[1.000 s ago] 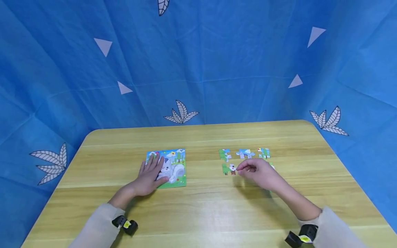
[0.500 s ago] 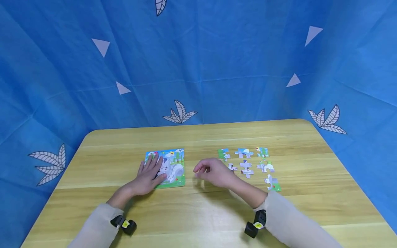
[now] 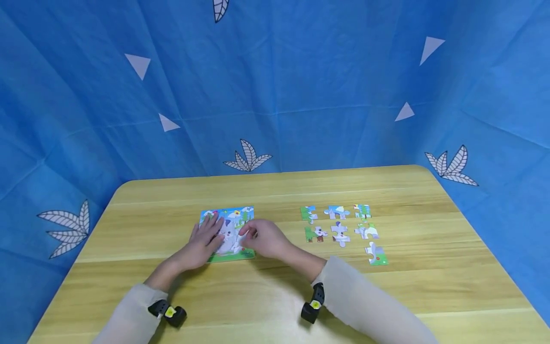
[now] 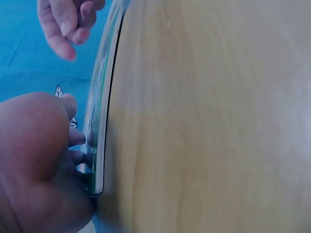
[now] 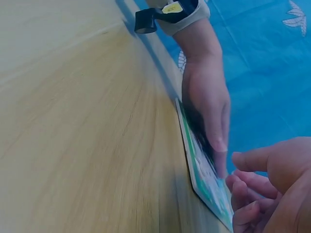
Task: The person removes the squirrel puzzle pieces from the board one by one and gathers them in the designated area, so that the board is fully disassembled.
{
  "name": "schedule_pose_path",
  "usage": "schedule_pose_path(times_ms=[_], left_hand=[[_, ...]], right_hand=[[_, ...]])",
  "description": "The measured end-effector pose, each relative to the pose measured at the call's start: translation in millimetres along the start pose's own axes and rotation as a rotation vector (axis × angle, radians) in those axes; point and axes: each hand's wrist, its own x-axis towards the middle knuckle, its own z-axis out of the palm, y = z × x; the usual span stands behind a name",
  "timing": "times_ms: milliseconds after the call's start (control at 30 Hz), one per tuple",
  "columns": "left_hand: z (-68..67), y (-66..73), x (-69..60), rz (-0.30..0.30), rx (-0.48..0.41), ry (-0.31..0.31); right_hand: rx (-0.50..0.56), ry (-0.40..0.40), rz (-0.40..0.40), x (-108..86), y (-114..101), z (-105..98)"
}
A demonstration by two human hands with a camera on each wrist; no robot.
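Observation:
A square picture puzzle board (image 3: 232, 258) showing a grey-white cartoon animal lies on the wooden table. My left hand (image 3: 201, 243) rests on its left part with straight, spread fingers, covering some of the picture. Just over the board's right side is my right hand (image 3: 264, 239); its fingers are loosely bent. In the right wrist view, a gap shows between that hand's thumb and fingers, and I see nothing in them. The left wrist view has the right hand's fingers (image 4: 63, 46) apart from the board's surface.
Several loose jigsaw pieces lie in rows to the right, among them a white-and-grey piece (image 3: 340, 234) and a green-cornered piece (image 3: 378, 254) nearest me. Blue cloth (image 3: 275, 86) hangs behind the table's far edge.
My right hand has moved left from above the loose pieces to over the board's right side, uncovering the pieces. The left hand has stayed on the board.

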Motion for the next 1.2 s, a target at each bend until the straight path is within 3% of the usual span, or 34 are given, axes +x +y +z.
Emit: schedule_pose_path(times_ms=[333, 533, 667, 900, 1200], left_hand=[[-14.2, -6.3, 0.3, 0.018, -0.027, 0.094], [-26.3, -13.4, -8.9, -0.034, 0.023, 0.014], [-28.6, -16.2, -12.9, -0.052, 0.019, -0.032], [-28.1, -19.7, -14.8, -0.041, 0.023, -0.041], [-26.3, -16.0, -14.2, -0.044, 0.021, -0.039]], right_hand=[[-0.071, 0.056, 0.013, 14.6, -3, 22], [-0.096, 0.103, 0.079, 16.6, 2, 34], [-0.175, 0.125, 0.111, 16.7, 0, 38], [-0.291, 0.144, 0.134, 18.0, -4, 45], [-0.298, 0.137, 0.158, 18.5, -8, 47]])
